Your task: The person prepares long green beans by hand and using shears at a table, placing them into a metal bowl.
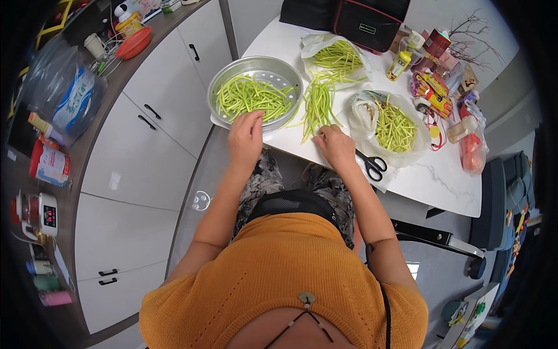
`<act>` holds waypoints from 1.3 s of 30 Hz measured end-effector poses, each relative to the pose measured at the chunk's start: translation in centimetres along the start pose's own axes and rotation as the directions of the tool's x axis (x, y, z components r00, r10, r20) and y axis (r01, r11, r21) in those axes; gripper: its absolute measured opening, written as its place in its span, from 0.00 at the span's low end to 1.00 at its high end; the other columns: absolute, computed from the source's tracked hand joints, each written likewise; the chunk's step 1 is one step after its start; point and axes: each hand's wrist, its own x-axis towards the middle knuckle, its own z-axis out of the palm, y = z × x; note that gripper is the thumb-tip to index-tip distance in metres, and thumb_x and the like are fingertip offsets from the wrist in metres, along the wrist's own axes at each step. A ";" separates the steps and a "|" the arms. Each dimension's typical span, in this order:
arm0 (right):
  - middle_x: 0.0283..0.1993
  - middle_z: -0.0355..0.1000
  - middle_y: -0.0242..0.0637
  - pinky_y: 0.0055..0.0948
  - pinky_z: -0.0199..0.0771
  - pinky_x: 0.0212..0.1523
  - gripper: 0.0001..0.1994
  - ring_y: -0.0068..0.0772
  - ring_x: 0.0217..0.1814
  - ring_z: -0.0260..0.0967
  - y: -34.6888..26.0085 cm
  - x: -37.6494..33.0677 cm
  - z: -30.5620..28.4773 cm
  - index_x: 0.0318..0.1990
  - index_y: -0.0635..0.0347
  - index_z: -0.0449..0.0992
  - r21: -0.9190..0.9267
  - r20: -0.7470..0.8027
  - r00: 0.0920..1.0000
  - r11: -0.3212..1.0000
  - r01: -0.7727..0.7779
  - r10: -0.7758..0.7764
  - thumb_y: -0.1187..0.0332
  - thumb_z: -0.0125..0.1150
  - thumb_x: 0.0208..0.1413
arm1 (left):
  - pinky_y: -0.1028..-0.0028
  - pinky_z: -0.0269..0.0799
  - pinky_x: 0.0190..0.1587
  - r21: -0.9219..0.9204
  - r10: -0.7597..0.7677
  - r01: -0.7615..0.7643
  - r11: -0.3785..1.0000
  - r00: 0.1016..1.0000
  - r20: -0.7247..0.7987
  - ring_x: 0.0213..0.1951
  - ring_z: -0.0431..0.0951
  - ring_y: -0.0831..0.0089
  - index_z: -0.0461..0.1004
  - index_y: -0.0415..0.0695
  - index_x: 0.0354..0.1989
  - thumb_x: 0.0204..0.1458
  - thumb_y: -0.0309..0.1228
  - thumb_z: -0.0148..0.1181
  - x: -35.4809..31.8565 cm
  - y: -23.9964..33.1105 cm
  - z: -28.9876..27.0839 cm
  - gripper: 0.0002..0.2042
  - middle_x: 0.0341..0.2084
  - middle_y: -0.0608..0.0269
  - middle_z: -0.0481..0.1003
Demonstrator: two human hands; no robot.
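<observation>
The white table point(450, 189) bears pan point(283, 68), stalks point(318, 107), bags point(363, 119).

Green stalks point(319, 104) brighten your white, grey-veined surface point(430, 189)
Your pan point(283, 71) is silver, sweater point(279, 256) mustard, trousers point(260, 179) mottled black-and-grey.

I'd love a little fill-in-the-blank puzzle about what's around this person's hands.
1. Beside the left hand, the metal pan has a ____ outline.
2. Near the right hand, the loose stalks are coloured ____.
3. The handles of the scissors are ____.
4. The tabletop is mainly ____.

Missing words: round; green; black; white.
</observation>
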 end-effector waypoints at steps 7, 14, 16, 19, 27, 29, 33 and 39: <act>0.31 0.73 0.42 0.40 0.72 0.32 0.08 0.48 0.30 0.71 0.2 0.7 0.9 0.30 0.58 0.75 0.092 0.001 0.999 0.995 -0.041 0.041 0.65 0.57 0.46 | 0.70 0.68 0.38 -0.082 -0.011 0.009 0.997 1.000 -0.022 0.34 0.73 0.61 0.73 0.40 0.35 0.49 0.24 0.54 -0.9 -0.1 0.9 0.06 0.29 0.57 0.74; 0.24 0.72 0.31 0.18 0.61 0.17 0.06 0.14 0.19 0.61 2.0 0.2 -1.7 0.30 0.65 0.71 0.742 0.210 0.953 0.599 -0.301 0.218 0.70 0.54 0.54 | 0.71 0.69 0.37 -0.131 -0.092 0.099 0.986 0.994 0.055 0.33 0.74 0.65 0.73 0.40 0.36 0.49 0.24 0.54 -1.1 0.6 1.1 0.07 0.30 0.58 0.74; 0.25 0.73 0.31 0.18 0.60 0.16 0.06 0.13 0.18 0.60 1.8 -0.6 -2.6 0.31 0.64 0.71 0.795 0.209 0.955 0.532 -0.290 0.209 0.70 0.54 0.54 | 0.72 0.70 0.36 -0.208 -0.156 0.175 0.962 0.982 0.103 0.33 0.74 0.68 0.73 0.40 0.37 0.49 0.24 0.54 -1.3 1.2 1.4 0.07 0.29 0.58 0.74; 0.25 0.72 0.29 0.16 0.59 0.18 0.05 0.12 0.19 0.60 0.7 -2.1 -4.2 0.31 0.64 0.70 0.808 0.189 0.963 0.526 -0.264 0.193 0.71 0.55 0.54 | 0.75 0.70 0.34 -0.356 -0.222 0.292 0.888 0.949 0.225 0.33 0.74 0.71 0.73 0.39 0.39 0.49 0.23 0.55 -2.1 1.2 2.6 0.08 0.31 0.59 0.74; 0.25 0.71 0.28 0.11 0.58 0.22 0.04 0.09 0.21 0.59 -0.5 -5.1 -6.3 0.33 0.63 0.70 0.890 0.144 0.988 0.431 -0.152 0.052 0.72 0.54 0.55 | 0.80 0.68 0.33 -0.232 0.017 -0.009 0.973 0.999 0.031 0.31 0.72 0.76 0.70 0.39 0.48 0.45 0.20 0.57 -1.2 4.8 3.1 0.18 0.40 0.58 0.71; 0.25 0.71 0.29 0.11 0.55 0.19 0.04 0.09 0.19 0.57 -0.4 -5.3 -7.3 0.33 0.62 0.71 0.909 0.288 0.957 0.313 -0.276 0.006 0.71 0.54 0.55 | 0.79 0.68 0.32 -0.244 0.004 0.012 0.970 0.998 0.067 0.32 0.72 0.76 0.70 0.40 0.47 0.45 0.20 0.57 -0.7 5.3 2.8 0.18 0.41 0.59 0.71; 0.26 0.71 0.32 0.10 0.49 0.15 0.05 0.10 0.15 0.52 -0.3 -5.4 -7.7 0.34 0.60 0.71 0.926 0.356 0.933 0.153 -0.345 -0.047 0.69 0.54 0.56 | 0.77 0.68 0.31 -0.215 0.100 -0.056 0.975 0.975 0.197 0.31 0.73 0.74 0.73 0.39 0.44 0.46 0.21 0.56 -0.8 4.1 2.8 0.14 0.38 0.59 0.73; 0.30 0.72 0.33 0.10 0.50 0.16 0.10 0.11 0.16 0.53 0.2 -5.0 -7.4 0.43 0.61 0.69 0.936 0.349 0.931 -0.002 -0.352 -0.110 0.69 0.56 0.54 | 0.76 0.67 0.31 -0.264 0.099 -0.032 0.964 0.965 0.242 0.28 0.74 0.69 0.76 0.38 0.37 0.49 0.22 0.54 -1.6 4.2 2.7 0.08 0.25 0.58 0.74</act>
